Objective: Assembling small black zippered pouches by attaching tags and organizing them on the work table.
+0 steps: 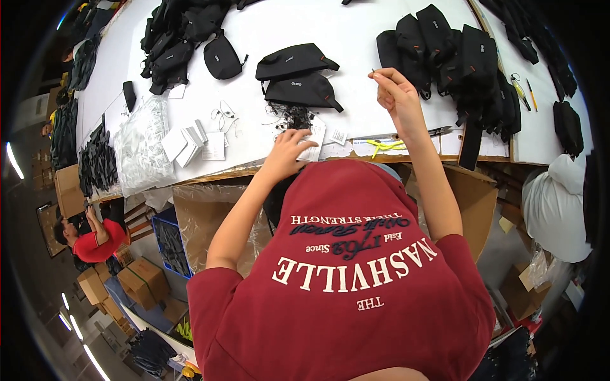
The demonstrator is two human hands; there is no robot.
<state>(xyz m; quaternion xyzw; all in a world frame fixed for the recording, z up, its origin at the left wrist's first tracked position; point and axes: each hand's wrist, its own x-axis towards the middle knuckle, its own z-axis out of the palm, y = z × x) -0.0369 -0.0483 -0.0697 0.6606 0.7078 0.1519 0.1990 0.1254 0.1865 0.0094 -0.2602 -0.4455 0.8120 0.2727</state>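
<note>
The right hand (395,95) pinches something too small to tell; the far black bags (190,19) are cut off.
</note>
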